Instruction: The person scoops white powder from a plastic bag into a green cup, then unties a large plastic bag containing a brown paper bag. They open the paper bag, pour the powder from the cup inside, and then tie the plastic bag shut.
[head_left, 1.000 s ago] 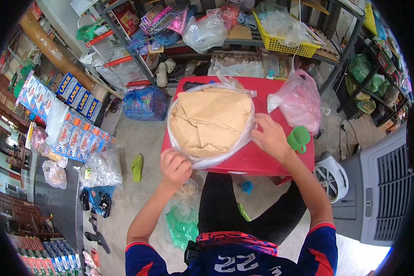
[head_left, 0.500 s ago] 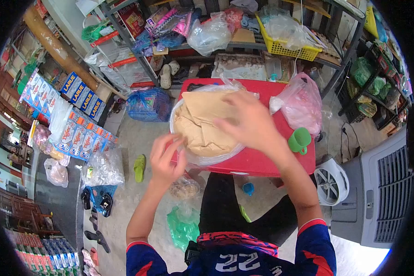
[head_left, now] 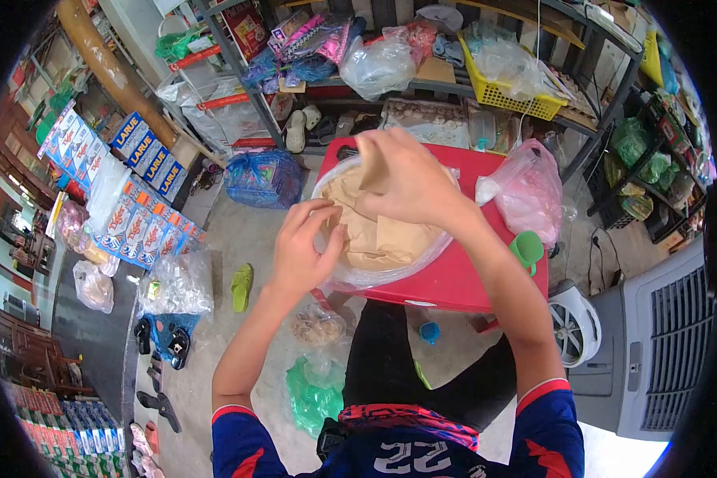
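- The right hand (head_left: 410, 177) is over the far part of the paper (head_left: 398, 237), thumb and fingers brought together on a tan piece of it that stands up between them.
- The left hand (head_left: 304, 248) is at the near left side of the paper, its fingers bent and its thumb set apart from them. It looks to have hold of nothing; whether a fingertip touches the paper, I cannot tell.
- The paper is brown and creased, lying in overlapping pieces inside a round plastic wrap (head_left: 357, 280), on the left part of the red table (head_left: 446, 280).
- The wrap's clear rim shows along the near side; the hands and forearm hide parts of the rest.
- On the table's right side sits a pink bag (head_left: 531, 195), knotted and full, with a green cup (head_left: 526, 248) nearer the person, close to the right forearm.
- Below the table's near edge, a blue cup (head_left: 429, 333) is on the floor by the legs. A green bag (head_left: 315, 388) lies to their left.
- A green slipper (head_left: 242, 287) rests on the floor left of the table, and a blue bag (head_left: 263, 177) stands farther back.
- Behind the table, a shelf holds a yellow basket (head_left: 526, 103) with clear plastic in it.
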{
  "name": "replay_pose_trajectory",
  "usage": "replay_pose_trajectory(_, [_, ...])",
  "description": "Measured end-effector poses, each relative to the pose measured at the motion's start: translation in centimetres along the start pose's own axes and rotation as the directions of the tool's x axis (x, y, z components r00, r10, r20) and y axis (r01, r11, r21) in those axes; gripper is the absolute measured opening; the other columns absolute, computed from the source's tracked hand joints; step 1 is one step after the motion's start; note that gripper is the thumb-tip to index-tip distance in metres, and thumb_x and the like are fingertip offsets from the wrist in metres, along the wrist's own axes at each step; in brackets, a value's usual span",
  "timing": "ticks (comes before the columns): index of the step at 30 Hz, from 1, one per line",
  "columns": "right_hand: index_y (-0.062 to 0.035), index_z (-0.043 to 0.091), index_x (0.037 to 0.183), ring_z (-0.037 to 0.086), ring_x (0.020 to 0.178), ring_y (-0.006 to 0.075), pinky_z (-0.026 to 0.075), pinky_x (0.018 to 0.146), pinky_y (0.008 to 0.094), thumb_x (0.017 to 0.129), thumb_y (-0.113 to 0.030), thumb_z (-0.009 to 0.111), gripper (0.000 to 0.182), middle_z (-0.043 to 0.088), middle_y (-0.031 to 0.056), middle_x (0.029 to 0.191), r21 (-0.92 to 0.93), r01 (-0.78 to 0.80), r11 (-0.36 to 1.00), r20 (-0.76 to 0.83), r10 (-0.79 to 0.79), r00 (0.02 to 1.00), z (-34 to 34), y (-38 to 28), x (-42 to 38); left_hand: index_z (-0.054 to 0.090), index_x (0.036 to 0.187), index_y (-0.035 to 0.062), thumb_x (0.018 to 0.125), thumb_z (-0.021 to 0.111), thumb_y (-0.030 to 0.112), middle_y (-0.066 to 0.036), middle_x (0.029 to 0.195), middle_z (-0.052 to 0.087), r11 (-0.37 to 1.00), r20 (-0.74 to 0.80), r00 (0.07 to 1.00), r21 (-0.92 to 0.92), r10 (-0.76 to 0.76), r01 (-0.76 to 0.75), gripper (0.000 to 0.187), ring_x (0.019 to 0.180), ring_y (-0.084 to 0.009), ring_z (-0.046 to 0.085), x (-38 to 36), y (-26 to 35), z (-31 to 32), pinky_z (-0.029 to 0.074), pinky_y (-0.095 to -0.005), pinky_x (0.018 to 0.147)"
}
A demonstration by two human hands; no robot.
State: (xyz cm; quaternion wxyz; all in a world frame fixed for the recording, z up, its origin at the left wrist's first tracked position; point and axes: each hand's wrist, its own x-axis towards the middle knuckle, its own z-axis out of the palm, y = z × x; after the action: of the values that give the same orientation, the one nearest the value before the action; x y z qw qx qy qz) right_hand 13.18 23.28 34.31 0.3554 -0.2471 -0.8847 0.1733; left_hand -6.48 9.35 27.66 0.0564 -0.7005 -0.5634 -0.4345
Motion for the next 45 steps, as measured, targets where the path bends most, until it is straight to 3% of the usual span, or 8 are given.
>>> replay_pose_trajectory(7, [-0.001, 0.065, 0.09, 0.067, 0.091, 0.0244, 0.052, 0.084, 0.0361, 0.08, 0.0, 0.086, 0.023, 0.067, 0.0101, 0.095, 0.254, 0.129, 0.959, 0.039, -0.143, 0.989, -7.9, 0.6, -2.4, 0.074, 0.11, -0.0019, 0.09, 0.076, 0.007, -0.016, 0.111, 0.072, 0.998, 0.026, 0.998, -0.006, -0.058, 0.058, 0.023, 0.106, -0.0369, 0.069, 1.7, 0.3, -0.3, 0.055, -0.0431, 0.092])
replay_pose_trajectory(19, [-0.0016, 0.073, 0.09, 0.072, 0.112, 0.0329, 0.056, 0.099, 0.0431, 0.071, 0.008, 0.082, 0.024, 0.075, 0.0098, 0.107, 0.155, 0.161, 0.975, 0.046, -0.17, 0.984, -13.7, 2.3, -11.0, 0.076, 0.112, -0.0001, 0.091, 0.08, 0.028, -0.018, 0.118, 0.072, 0.972, 0.215, 0.948, -0.034, 0.233, -0.231, 0.036, 0.11, -0.0393, 0.068, 7.3, 2.8, 2.5, 0.054, -0.0461, 0.098])
replay_pose_trajectory(25, [-0.0022, 0.076, 0.094, 0.07, 0.119, 0.0332, 0.056, 0.101, 0.044, 0.069, 0.01, 0.08, 0.028, 0.074, 0.0109, 0.111, 0.11, 0.13, 0.985, 0.046, -0.136, 0.99, -13.5, 2.5, -11.6, 0.075, 0.116, 0.0001, 0.09, 0.082, 0.032, -0.019, 0.118, 0.072, 0.989, 0.355, 0.923, -0.037, 0.148, -0.144, 0.041, 0.113, -0.0409, 0.068, 7.4, 3.1, 3.6, 0.054, -0.047, 0.099])
replay_pose_trajectory(31, [0.0016, 0.074, 0.108, 0.068, 0.122, 0.033, 0.052, 0.107, 0.0479, 0.092, -0.013, 0.077, 0.022, 0.072, 0.0154, 0.121, 0.343, 0.094, 0.935, 0.104, -0.137, 0.985, -13.2, 1.2, -9.0, 0.071, 0.125, -0.0012, 0.088, 0.08, 0.022, -0.02, 0.119, 0.071, 0.993, 0.384, 0.917, -0.076, 0.111, -0.089, 0.044, 0.115, -0.0415, 0.066, 6.7, 3.7, 3.7, 0.053, -0.048, 0.101])
replay_pose_trajectory(35, [0.0028, 0.072, 0.118, 0.066, 0.124, 0.0312, 0.047, 0.111, 0.0445, 0.107, -0.054, 0.057, 0.06, 0.071, 0.0159, 0.124, 0.539, 0.192, 0.82, 0.036, -0.25, 0.968, -11.6, 4.1, -5.4, 0.071, 0.123, -0.0027, 0.089, 0.075, 0.017, -0.022, 0.121, 0.069, 0.989, 0.313, 0.939, -0.068, 0.143, -0.129, 0.04, 0.115, -0.0427, 0.065, 5.6, 3.7, 4.3, 0.051, -0.0489, 0.103])
replay_pose_trajectory(41, [0.003, 0.07, 0.12, 0.066, 0.114, 0.0228, 0.046, 0.109, 0.0364, 0.113, -0.057, 0.043, 0.066, 0.072, 0.0114, 0.116, 0.623, -0.008, 0.782, 0.032, -0.016, 0.999, -7.3, 4.7, -2.2, 0.067, 0.133, -0.0035, 0.09, 0.075, 0.02, -0.023, 0.13, 0.066, 0.944, 0.24, 0.964, -0.33, 0.112, -0.028, 0.049, 0.12, -0.044, 0.063, 5.4, 2.7, 4.7, 0.05, -0.05, 0.106])
replay_pose_trajectory(43, [0.0028, 0.071, 0.111, 0.065, 0.109, 0.022, 0.046, 0.105, 0.0358, 0.114, -0.055, 0.041, 0.065, 0.072, 0.0105, 0.109, 0.822, -0.104, 0.56, 0.135, -0.014, 0.991, -6.7, 6.6, -1.8, 0.063, 0.141, -0.0032, 0.09, 0.075, 0.02, -0.024, 0.136, 0.065, 0.792, 0.19, 0.979, -0.607, 0.067, 0.064, 0.057, 0.124, -0.0443, 0.062, 5.6, 4.0, 3.8, 0.049, -0.0505, 0.108])
replay_pose_trajectory(45, [0.0008, 0.071, 0.091, 0.066, 0.094, 0.0223, 0.049, 0.092, 0.0343, 0.114, -0.052, 0.043, 0.064, 0.071, 0.0103, 0.092, 0.892, -0.208, 0.401, 0.222, 0.012, 0.975, -7.4, 6.4, -1.8, 0.059, 0.147, -0.001, 0.091, 0.076, 0.018, -0.022, 0.139, 0.063, 0.843, 0.196, 0.961, -0.535, 0.195, -0.062, 0.062, 0.126, -0.0431, 0.063, 5.2, 6.1, 3.0, 0.05, -0.05, 0.108])
